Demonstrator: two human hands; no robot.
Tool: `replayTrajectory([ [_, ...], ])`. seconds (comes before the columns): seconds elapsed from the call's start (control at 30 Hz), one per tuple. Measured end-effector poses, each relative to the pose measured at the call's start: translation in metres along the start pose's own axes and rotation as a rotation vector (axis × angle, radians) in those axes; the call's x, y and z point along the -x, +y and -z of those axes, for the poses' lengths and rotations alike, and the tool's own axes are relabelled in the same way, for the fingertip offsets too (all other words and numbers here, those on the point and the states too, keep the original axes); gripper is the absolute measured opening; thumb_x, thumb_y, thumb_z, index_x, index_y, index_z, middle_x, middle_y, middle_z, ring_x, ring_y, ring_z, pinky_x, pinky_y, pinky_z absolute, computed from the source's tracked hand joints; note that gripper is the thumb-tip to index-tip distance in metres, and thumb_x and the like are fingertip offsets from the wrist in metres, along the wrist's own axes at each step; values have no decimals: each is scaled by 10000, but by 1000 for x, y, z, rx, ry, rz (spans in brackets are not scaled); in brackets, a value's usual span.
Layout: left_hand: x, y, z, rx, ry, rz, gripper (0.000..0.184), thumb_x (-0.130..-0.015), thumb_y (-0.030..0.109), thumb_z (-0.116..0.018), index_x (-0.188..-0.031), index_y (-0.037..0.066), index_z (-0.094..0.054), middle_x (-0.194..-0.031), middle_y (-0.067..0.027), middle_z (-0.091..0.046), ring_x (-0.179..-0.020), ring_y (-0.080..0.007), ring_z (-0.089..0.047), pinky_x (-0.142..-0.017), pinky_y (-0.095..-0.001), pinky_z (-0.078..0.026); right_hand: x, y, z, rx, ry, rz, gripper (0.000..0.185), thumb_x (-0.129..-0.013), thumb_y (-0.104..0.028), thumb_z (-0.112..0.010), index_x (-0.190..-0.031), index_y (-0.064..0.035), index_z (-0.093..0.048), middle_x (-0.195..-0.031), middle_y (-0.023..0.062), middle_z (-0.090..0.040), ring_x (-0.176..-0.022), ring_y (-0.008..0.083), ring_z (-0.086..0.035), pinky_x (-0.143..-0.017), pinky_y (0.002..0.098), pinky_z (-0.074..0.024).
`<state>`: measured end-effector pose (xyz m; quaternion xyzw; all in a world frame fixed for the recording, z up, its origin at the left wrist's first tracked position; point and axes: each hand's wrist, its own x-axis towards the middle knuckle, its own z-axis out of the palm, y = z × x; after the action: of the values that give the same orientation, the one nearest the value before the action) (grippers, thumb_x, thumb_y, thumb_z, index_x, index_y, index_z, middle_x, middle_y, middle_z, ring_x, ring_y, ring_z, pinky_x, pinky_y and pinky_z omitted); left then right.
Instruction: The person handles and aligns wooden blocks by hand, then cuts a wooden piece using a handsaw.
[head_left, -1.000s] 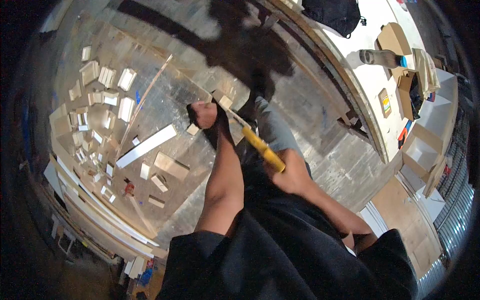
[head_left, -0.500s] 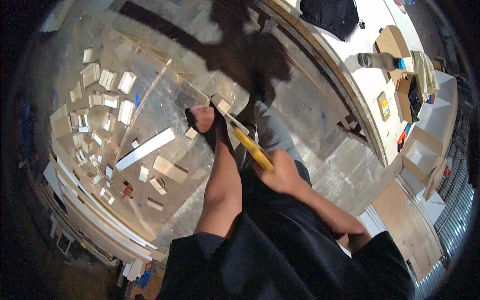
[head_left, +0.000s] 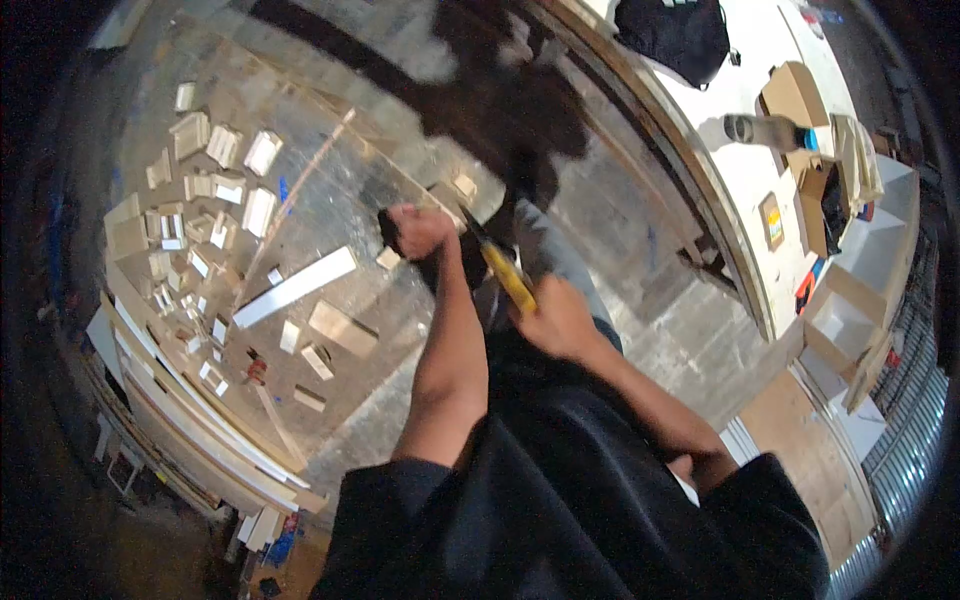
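Observation:
My right hand (head_left: 558, 318) is closed around the yellow handle of a hand saw (head_left: 510, 278). Its dark, narrow-looking blade points up and left, its tip close to my left hand (head_left: 424, 232). That left hand has its fingers curled low over the floor; whatever they grip is hidden. A dark shape, perhaps a shoe, shows beside it. Just beyond the blade lies a small pale wood block (head_left: 465, 186), and another small wood offcut (head_left: 389, 258) rests just below my left hand.
Many cut wood pieces (head_left: 225, 147) are spread on the left. A long white strip (head_left: 296, 287) and a flat board (head_left: 343, 329) lie nearer. At right a white table (head_left: 735, 180) holds a bottle (head_left: 765, 132), a black bag (head_left: 672, 38) and cardboard. Long boards (head_left: 200, 410) are stacked lower left.
The saw and my right hand have shifted slightly up and right, and the blade is seen more edge-on. My left hand sits a little further right. The whole view has moved slightly.

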<state>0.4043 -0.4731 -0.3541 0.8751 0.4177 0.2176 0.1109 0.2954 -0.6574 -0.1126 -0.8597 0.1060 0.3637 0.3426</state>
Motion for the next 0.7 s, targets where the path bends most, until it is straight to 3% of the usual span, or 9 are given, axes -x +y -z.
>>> replayTrajectory([
  [0.03,3,2,-7,113,58,17,136,-885,246,-503,-811,182,-597,-699,-98,-673,-594,-368,-643,-507,-502,-410,-12,0,6,58,2,21,261,-808,-219,-697,-852,38,-676,-783,275,-654,-800,479,-647,-706,494,-502],
  [0.1,3,-1,-9,75,-32,94,101,-865,222,-527,-813,184,-605,-718,-109,-680,-616,-372,-651,-526,-509,-416,11,3,24,-87,53,75,236,-819,-191,-694,-851,41,-668,-720,206,-664,-724,388,-677,-687,461,-501],
  [0.17,4,0,6,36,-34,98,79,-853,206,-539,-822,184,-609,-712,-107,-676,-618,-373,-650,-534,-513,-419,1,15,24,-327,-36,-98,220,-832,-168,-697,-844,47,-651,-676,114,-629,-668,227,-626,-658,396,-484],
  [0.2,-1,9,3,33,-34,97,63,-842,190,-551,-831,185,-613,-706,-105,-672,-619,-374,-649,-542,-518,-421,-7,15,26,-327,-14,-27,220,-838,-148,-701,-802,53,-619,-643,63,-562,-642,149,-534,-632,348,-457],
  [0.3,-1,0,-3,-30,-30,76,57,-830,183,-561,-836,189,-617,-698,-87,-664,-617,-379,-641,-541,-523,-415,-8,2,33,-359,185,-37,227,-839,-144,-705,-773,45,-598,-611,32,-507,-604,140,-499,-589,346,-432],
  [0.4,-1,-1,-3,54,-41,99,62,-820,142,-592,-845,193,-617,-690,-86,-648,-636,-377,-634,-560,-514,-420,-22,22,50,-309,93,-35,266,-826,-191,-728,-785,43,-610,-597,114,-550,-584,184,-513,-592,397,-436],
  [0.5,-4,0,4,30,-72,100,124,-819,91,-609,-889,192,-617,-682,-103,-638,-645,-370,-636,-565,-491,-429,-37,40,55,-306,153,-66,249,-825,-160,-721,-765,43,-591,-588,85,-513,-588,153,-482,-571,369,-415],
  [0.57,-9,-1,10,37,65,-111,138,-835,84,-601,-919,192,-609,-674,-114,-630,-635,-365,-638,-552,-479,-428,-48,39,68,-289,108,-13,239,-824,-151,-721,-762,39,-589,-582,69,-504,-581,151,-477,-573,363,-414],
  [0.7,-17,1,26,152,0,-75,231,-849,47,-576,-1036,169,-634,-711,-127,-658,-649,-373,-643,-592,-475,-470,-72,38,90,-209,131,70,231,-829,-150,-719,-775,29,-582,-592,43,-475,-590,136,-455,-597,357,-419],
])
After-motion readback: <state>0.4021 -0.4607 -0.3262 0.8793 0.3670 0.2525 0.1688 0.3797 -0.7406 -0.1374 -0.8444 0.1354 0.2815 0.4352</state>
